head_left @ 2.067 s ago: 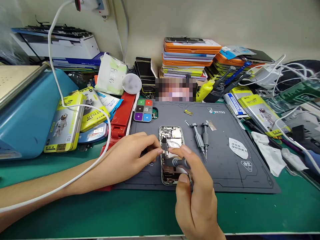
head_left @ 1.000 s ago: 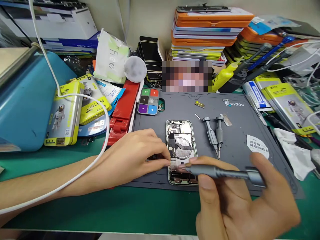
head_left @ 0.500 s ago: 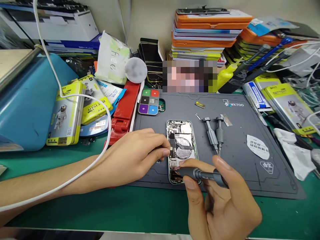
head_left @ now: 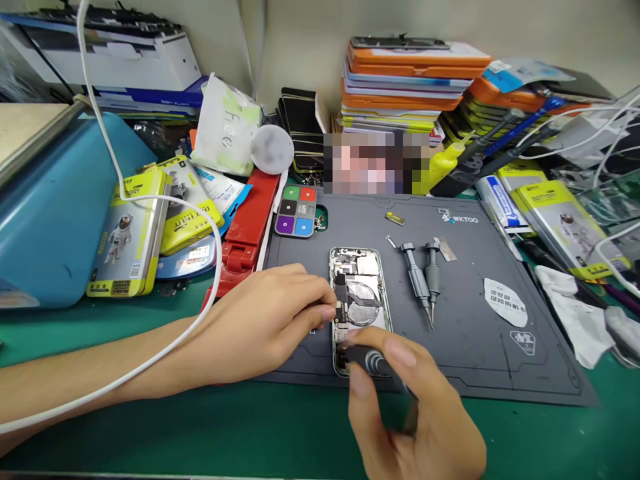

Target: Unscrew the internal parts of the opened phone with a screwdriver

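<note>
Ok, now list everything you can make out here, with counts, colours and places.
opened phone: 1, silver and black inside, on the mat
held screwdriver: 1, grey, in the right hand
lying screwdrivers: 2, grey, on the mat, right of the phone
mat: 1, dark grey, on the bench
bench: 1, green, underneath
square-patterned tray: 1, multicoloured, mat's far left
oval sticker: 1, white, mat's right
red tool: 1, red, left of the mat
yellow boxes: several, yellow and grey, both sides
stacked cases: several, orange, white and yellow, back
bottle: 1, yellow, back right
left hand: 1, bare, at the phone's left edge
right hand: 1, bare, at the phone's near end
</note>
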Demonstrator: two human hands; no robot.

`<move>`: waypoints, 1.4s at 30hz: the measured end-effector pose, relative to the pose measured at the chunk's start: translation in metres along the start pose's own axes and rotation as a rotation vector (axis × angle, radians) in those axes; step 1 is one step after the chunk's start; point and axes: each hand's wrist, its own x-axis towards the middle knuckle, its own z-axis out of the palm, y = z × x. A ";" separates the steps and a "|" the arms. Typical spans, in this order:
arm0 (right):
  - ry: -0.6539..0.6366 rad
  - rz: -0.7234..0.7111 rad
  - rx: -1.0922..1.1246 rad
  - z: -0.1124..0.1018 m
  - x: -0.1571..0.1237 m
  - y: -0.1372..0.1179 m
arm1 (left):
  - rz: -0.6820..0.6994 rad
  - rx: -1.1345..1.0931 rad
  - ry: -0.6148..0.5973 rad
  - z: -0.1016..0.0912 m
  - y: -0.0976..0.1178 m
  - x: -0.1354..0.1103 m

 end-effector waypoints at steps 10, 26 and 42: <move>0.056 0.162 -0.055 -0.001 -0.011 -0.008 | -0.002 0.001 -0.015 -0.001 0.001 -0.001; 0.280 0.281 0.158 -0.002 0.005 -0.007 | 0.000 -0.096 -0.048 -0.001 -0.004 0.002; 0.216 0.259 0.087 -0.003 0.009 -0.005 | 0.114 -0.009 -0.094 -0.001 -0.005 0.002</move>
